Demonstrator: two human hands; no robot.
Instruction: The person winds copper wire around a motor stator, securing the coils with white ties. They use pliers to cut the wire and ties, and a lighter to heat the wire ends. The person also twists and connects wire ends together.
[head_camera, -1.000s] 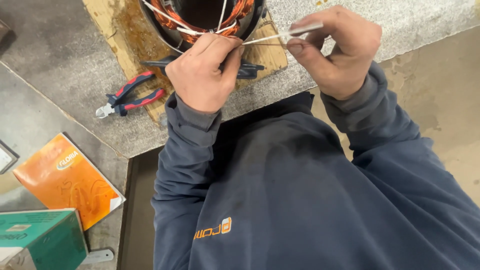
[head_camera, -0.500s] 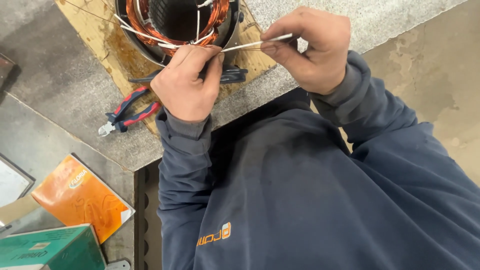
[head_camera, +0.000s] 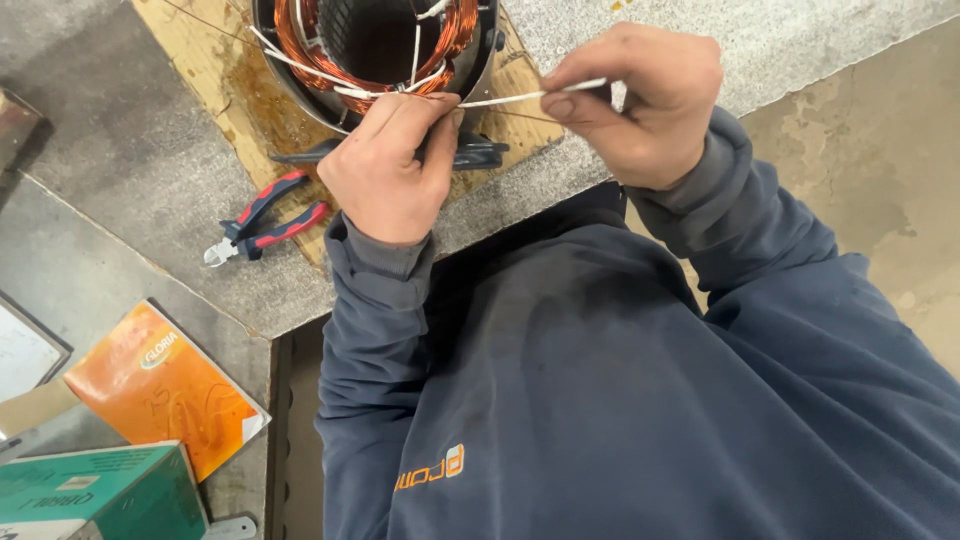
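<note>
A round black motor stator with copper windings sits on a wooden board at the top of the head view. My left hand pinches a thin white sleeve at the stator's near rim. My right hand pinches the other end of that sleeve, holding it stretched between both hands. More white strands cross the winding.
Red-and-blue cutting pliers lie on the grey stone bench left of my left hand. A dark tool lies under my left hand. An orange booklet and a green box sit at lower left. Concrete floor shows at right.
The view has shifted, so the stator, board and pliers appear lower and further right. Both hands keep the white sleeve pinched and stretched, staying close to the stator's rim.
</note>
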